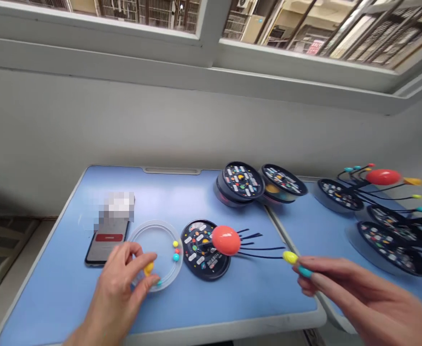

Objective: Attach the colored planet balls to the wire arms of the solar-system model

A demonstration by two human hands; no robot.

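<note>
My left hand (122,283) pinches a small yellow bead (148,268) over a clear round lid (156,254) that holds a few more coloured beads (175,251). My right hand (343,288) holds a yellow-green bead (290,257) at the tip of a thin black rod (261,253). That rod is one of several sticking out from an orange-red ball (226,240) on a black round base (202,250).
A phone (106,242) lies left of the lid. Two black round boxes (241,182) sit at the back of the blue table (70,288). On the neighbouring table (326,230) stand several finished models with an orange ball (382,177) and black bases (391,247).
</note>
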